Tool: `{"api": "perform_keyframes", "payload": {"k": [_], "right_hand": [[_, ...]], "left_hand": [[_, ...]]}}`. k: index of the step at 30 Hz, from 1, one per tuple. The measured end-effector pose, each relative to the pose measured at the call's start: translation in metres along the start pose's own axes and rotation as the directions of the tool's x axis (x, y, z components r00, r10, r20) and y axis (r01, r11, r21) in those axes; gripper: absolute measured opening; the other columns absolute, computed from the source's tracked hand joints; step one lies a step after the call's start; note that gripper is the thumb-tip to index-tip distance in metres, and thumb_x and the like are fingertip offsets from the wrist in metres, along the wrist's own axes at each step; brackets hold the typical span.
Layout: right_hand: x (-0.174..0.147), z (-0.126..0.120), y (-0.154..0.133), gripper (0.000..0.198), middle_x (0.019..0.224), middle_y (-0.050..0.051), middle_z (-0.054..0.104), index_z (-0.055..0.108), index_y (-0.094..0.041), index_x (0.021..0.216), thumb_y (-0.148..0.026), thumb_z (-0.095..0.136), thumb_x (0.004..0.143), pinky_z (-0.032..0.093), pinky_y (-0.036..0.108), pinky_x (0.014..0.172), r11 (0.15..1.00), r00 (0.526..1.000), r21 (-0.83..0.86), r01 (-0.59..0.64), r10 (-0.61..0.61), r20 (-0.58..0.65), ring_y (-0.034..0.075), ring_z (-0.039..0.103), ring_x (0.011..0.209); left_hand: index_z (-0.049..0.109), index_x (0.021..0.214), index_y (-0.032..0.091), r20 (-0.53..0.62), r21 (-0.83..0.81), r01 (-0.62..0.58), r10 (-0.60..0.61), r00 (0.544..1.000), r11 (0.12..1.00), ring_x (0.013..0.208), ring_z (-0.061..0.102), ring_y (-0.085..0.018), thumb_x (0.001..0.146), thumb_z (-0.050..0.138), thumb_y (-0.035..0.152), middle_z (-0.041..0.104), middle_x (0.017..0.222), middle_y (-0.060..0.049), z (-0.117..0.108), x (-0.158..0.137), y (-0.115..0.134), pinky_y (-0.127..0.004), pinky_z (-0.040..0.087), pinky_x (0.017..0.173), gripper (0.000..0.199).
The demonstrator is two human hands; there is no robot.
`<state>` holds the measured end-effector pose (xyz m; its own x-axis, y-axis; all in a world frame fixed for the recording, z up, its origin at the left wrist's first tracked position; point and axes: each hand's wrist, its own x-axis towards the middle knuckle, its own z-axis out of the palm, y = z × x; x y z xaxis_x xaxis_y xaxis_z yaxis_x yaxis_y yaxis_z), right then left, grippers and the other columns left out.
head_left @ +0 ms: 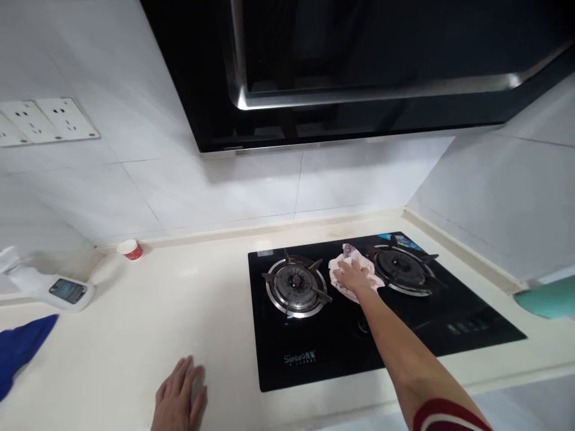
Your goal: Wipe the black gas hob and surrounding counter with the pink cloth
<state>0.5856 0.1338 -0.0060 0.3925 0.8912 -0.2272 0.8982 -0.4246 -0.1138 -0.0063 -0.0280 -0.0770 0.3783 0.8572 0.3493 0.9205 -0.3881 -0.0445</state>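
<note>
My right hand (353, 275) presses on a crumpled pale pink cloth (371, 274), fingers bent over it. The cloth lies on the black glass gas stove (287, 335), between the left burner (295, 286) and the right burner (399, 267). Part of the cloth is hidden under the hand. At the lower left, my left hand (176, 398) rests palm down on the cream countertop (215, 287), fingers out, holding nothing. It is to the left of the stove.
A black range hood (359, 72) hangs low over the stove. On the counter at left are a white spray bottle (49, 287), a red-and-white paper cup (130, 249) and a blue cloth (22, 350). A green object (548, 298) stands at the right edge. Wall sockets (45, 121) are upper left.
</note>
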Motion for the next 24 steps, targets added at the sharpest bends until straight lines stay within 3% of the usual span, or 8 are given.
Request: {"api": "perform_keyframes", "payload": {"k": [3,7,11,17,20,24], "right_hand": [[-0.007,0.001,0.008,0.053,0.153,0.018,0.037,0.051,-0.028,0.146,-0.046,0.039,0.098,0.037,0.058,0.102,0.998,0.998,-0.017,0.054,-0.055,-0.026,0.038,0.043,0.134],[-0.048,0.007,0.016,0.041,0.142,0.013,0.049,0.064,-0.027,0.132,-0.038,0.05,0.095,0.035,0.043,0.107,0.962,0.963,-0.082,0.262,-0.266,-0.036,0.028,0.049,0.125],[-0.095,0.014,0.009,0.036,0.134,0.012,0.054,0.066,-0.029,0.126,-0.038,0.049,0.096,0.038,0.044,0.097,0.917,0.925,-0.15,0.368,-0.378,-0.04,0.029,0.051,0.115],[-0.131,0.012,-0.014,0.03,0.123,0.011,0.06,0.07,-0.026,0.114,-0.038,0.049,0.096,0.033,0.048,0.098,0.851,0.865,-0.215,0.48,-0.499,-0.046,0.029,0.051,0.109],[-0.152,0.021,-0.022,0.034,0.127,0.013,0.06,0.067,-0.026,0.124,-0.034,0.047,0.097,0.031,0.049,0.1,0.836,0.85,-0.238,0.495,-0.523,-0.067,0.031,0.052,0.112],[-0.189,0.039,-0.044,0.034,0.119,0.013,0.063,0.067,-0.03,0.123,-0.036,0.047,0.096,0.034,0.052,0.095,0.882,0.887,-0.229,0.411,-0.445,-0.123,0.033,0.056,0.104]], "left_hand": [[0.064,0.128,0.027,0.015,-0.022,0.015,-0.015,1.0,1.0,0.136,0.051,-0.026,0.094,0.05,0.044,0.058,0.147,-0.009,-0.002,0.0,0.001,-0.043,0.046,0.101,0.04],[0.065,0.127,0.027,0.034,-0.065,0.053,-0.051,0.998,0.996,0.137,0.05,-0.026,0.095,0.047,0.045,0.058,0.147,-0.009,-0.002,0.002,0.004,-0.045,0.045,0.103,0.041],[0.065,0.127,0.026,0.044,-0.078,0.064,-0.061,0.997,0.995,0.138,0.05,-0.027,0.096,0.045,0.044,0.057,0.147,-0.009,-0.004,0.004,0.007,-0.046,0.045,0.104,0.042],[0.065,0.128,0.026,0.054,-0.093,0.093,-0.088,0.995,0.991,0.138,0.049,-0.026,0.096,0.044,0.044,0.058,0.147,-0.01,-0.007,0.006,0.011,-0.046,0.043,0.106,0.042],[0.065,0.128,0.025,0.05,-0.096,0.09,-0.085,0.995,0.991,0.138,0.049,-0.027,0.096,0.046,0.044,0.058,0.146,-0.01,-0.009,0.007,0.013,-0.046,0.042,0.106,0.042],[0.065,0.127,0.024,0.039,-0.105,0.078,-0.074,0.996,0.991,0.138,0.049,-0.027,0.095,0.048,0.042,0.058,0.146,-0.011,-0.01,0.007,0.015,-0.045,0.041,0.106,0.04]]}}
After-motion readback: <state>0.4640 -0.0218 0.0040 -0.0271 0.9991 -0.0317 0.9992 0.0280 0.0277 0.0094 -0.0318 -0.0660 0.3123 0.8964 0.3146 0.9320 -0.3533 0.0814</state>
